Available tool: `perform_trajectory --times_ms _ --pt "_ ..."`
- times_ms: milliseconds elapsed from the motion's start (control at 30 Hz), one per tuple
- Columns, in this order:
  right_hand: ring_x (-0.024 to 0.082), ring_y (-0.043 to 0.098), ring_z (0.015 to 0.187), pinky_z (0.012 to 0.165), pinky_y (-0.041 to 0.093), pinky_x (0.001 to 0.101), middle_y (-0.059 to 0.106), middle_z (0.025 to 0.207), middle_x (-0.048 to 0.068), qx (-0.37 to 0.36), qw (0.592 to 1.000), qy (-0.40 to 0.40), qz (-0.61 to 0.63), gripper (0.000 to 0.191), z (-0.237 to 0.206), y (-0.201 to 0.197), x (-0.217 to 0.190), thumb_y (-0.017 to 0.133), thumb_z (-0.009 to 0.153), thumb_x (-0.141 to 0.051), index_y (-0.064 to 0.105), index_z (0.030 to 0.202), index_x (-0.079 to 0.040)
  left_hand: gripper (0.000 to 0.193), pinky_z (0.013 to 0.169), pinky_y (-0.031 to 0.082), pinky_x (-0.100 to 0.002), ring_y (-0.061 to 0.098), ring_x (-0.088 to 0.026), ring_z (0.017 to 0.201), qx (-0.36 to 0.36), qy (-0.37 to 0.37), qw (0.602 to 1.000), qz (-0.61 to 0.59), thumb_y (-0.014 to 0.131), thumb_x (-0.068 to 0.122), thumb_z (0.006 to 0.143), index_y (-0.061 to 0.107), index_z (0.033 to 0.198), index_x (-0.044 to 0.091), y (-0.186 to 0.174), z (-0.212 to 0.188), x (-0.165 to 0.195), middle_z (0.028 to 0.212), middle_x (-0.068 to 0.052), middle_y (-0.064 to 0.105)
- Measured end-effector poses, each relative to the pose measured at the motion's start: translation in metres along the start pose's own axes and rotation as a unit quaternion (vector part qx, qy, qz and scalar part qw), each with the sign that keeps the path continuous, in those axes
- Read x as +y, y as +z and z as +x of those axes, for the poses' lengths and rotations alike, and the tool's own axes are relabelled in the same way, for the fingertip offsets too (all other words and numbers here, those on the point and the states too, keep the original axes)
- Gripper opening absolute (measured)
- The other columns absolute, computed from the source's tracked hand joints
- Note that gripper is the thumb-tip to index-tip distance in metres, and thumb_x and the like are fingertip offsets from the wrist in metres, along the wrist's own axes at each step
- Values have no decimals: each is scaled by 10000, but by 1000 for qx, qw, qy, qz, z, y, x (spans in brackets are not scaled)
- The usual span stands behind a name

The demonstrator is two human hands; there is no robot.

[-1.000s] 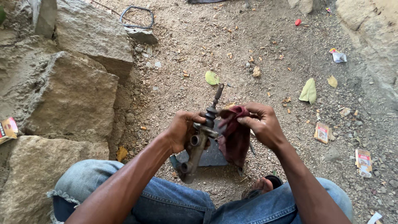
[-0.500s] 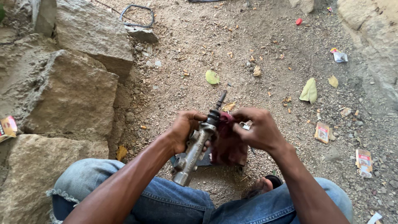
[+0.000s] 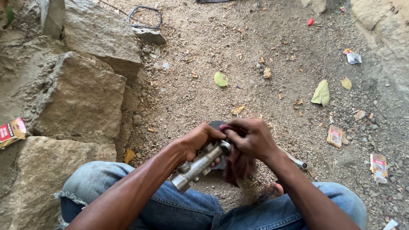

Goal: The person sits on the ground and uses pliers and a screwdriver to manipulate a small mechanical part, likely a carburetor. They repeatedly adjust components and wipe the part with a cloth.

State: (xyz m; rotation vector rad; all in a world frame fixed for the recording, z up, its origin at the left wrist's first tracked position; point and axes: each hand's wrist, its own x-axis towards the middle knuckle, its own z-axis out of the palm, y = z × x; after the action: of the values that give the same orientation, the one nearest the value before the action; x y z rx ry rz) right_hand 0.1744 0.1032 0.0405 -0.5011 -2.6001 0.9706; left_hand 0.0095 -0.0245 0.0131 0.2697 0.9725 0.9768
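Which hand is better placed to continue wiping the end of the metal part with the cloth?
The right hand. It holds the dark red cloth against the upper end of the metal part. The left hand grips the part's body and steadies it, so it is not free to wipe.

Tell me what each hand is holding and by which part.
The left hand grips a grey metal cylinder part near its upper end. The right hand holds a dark red rag bunched against that end.
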Motion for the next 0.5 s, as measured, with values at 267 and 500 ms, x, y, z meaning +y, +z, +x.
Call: perform_trajectory --times_ms 267,500 --pt "117 697 572 476 546 259 767 787 -23 -114 937 262 -199 208 11 23 8 770 823 -315 833 1002 -232 228 495 548 -309 609 -159 538 60 -16 949 310 653 180 857 702 989 0 19 26 -20 790 -119 696" --pt "121 725 646 554 582 279 803 838 34 143 987 60 -51 154 10 0 16 692 927 -232 819 1007 -193 334 487 556 -305 607 -153 518 54 49 970 231 752 234 821 660 1058 17 1 22 -2 781 -91 691"
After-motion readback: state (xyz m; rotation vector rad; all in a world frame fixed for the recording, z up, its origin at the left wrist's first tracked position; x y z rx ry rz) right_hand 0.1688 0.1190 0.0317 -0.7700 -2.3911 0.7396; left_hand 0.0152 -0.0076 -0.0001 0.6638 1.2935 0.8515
